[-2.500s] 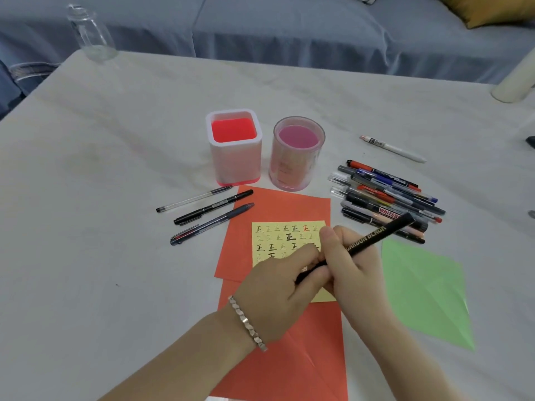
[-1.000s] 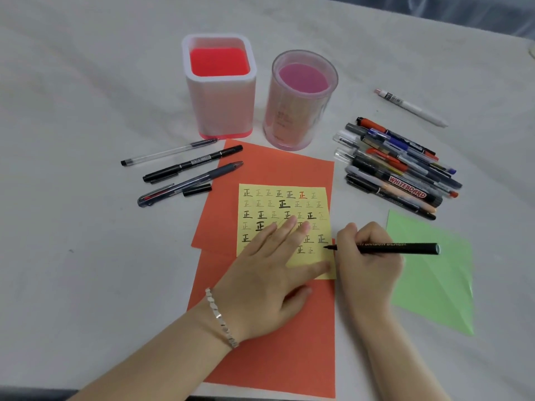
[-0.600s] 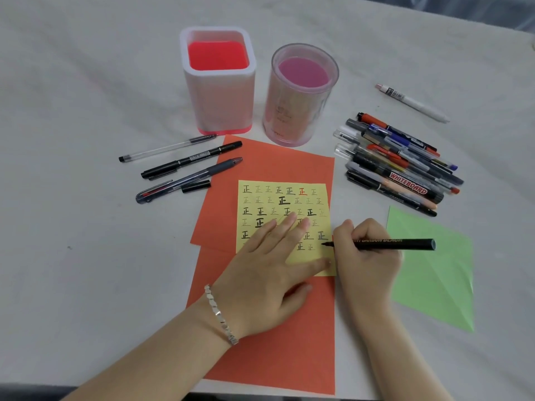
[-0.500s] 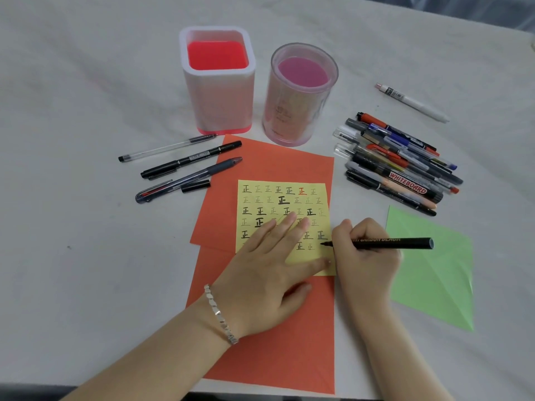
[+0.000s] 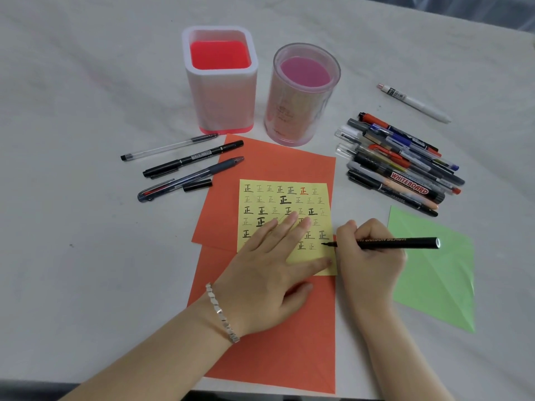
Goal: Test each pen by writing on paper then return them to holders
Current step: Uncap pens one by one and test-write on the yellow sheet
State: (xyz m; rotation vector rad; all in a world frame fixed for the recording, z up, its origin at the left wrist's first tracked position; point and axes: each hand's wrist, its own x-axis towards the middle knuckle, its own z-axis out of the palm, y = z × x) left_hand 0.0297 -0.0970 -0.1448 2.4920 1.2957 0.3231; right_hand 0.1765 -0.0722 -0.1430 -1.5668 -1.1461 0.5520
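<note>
Black marker is pinched in my right hand, fingers curled round the barrel close to the tip. The nib sits on the yellow paper near its right edge and the barrel points out to the right. My left hand lies flat on the lower half of the yellow paper, fingers straight and slightly spread, thumb off it on the orange sheets underneath. The paper has rows of small written characters. Loose black cap left of the paper, just beside three pens lying side by side. Pile of pens upper right of the paper, single white pen beyond it. Square holder and round holder stand upright behind the paper. Green sheet right of the paper.
</note>
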